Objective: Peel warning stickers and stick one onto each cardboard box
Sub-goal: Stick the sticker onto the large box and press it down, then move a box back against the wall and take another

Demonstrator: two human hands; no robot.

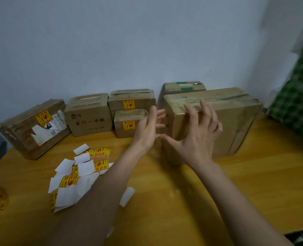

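loose stickers (70,181) near left on table (182,201) | left hand (145,128), right hand (198,135) at big box (218,121), fingers spread, each grip holding nothing visible | risk: box stays unlabelled, no sticker in hand

Lighting: dim, even, bluish; no glare for you to contend with. Shadows: soft, under your forearms on the table (253,183). Focus: soft throughout; both hands motion-blurred. Distortion: wide-angle bending at edges, strongest at the right. Noise: grainy wall (129,41).
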